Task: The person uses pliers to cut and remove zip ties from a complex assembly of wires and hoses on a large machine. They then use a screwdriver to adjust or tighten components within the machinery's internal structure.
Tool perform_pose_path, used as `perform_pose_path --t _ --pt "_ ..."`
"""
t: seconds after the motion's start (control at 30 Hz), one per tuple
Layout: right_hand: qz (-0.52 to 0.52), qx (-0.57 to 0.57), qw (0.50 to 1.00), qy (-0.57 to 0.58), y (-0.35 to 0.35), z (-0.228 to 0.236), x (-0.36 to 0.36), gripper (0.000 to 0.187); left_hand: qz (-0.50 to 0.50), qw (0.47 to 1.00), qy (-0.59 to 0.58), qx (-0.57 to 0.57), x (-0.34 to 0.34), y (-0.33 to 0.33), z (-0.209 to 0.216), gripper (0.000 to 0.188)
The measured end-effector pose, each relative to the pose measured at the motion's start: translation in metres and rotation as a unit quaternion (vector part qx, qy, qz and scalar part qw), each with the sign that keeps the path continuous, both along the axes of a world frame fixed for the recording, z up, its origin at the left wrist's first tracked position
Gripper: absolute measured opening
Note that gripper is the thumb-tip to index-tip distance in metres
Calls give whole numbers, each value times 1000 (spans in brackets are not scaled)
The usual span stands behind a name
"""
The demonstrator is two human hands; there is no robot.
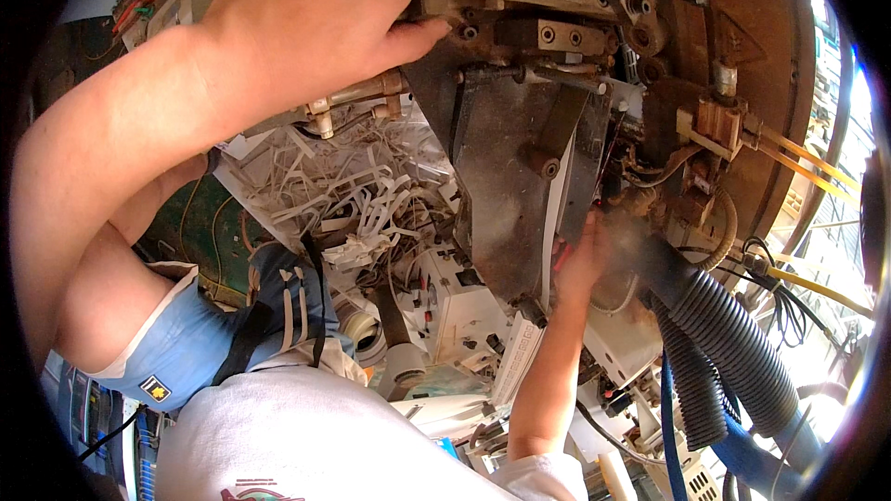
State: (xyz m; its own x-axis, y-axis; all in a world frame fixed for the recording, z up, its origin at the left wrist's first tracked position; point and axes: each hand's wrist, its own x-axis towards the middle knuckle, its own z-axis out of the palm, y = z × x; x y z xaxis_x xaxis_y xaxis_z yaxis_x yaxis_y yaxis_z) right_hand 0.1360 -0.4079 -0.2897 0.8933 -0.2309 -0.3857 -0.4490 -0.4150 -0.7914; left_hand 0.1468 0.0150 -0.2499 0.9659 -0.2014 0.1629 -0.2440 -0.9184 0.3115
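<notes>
My left hand (329,5) reaches across the top of a brown, oily metal machine (506,158). Its thumb is stretched out against the machine beside a bolt; the other fingers run past the upper edge of the picture. Lower right, my right hand (583,264) is raised beside a narrow upright metal plate (583,162). Its fingers are curled and partly hidden, with a small red piece (560,253) showing next to them. What the right hand holds cannot be made out. A metal block with two bolts (561,35) sits right of the left thumb.
Pale strip offcuts (362,195) lie heaped left of the machine. Black corrugated hoses (724,334) rise close to my right hand. Yellow tubes (807,172) and black cables (775,288) hang at the right. A white control box (455,301) stands below.
</notes>
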Motion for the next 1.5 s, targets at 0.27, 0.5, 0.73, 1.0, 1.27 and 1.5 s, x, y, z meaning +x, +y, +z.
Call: perform_pose_path --t 0.27,0.5,0.73,1.0,1.27,1.5 --pt "-25 -3 1000 10 4 2 -1 41 -1 1000 8 -1 -1 1 2 61" --pt "-12 17 1000 -3 4 2 -1 34 3 1000 12 -2 -1 0 1 62" --pt "-20 38 999 -11 -2 -3 -2 34 2 1000 5 3 0 -1 0 62" --pt "-32 1 1000 0 2 0 -1 34 3 1000 8 -3 0 0 -1 60" --pt "-8 37 999 1 -1 -1 -2 37 0 1000 8 7 1 0 -1 61" --pt "-42 12 999 15 5 1 -1 35 8 1000 24 -5 0 1 0 61"
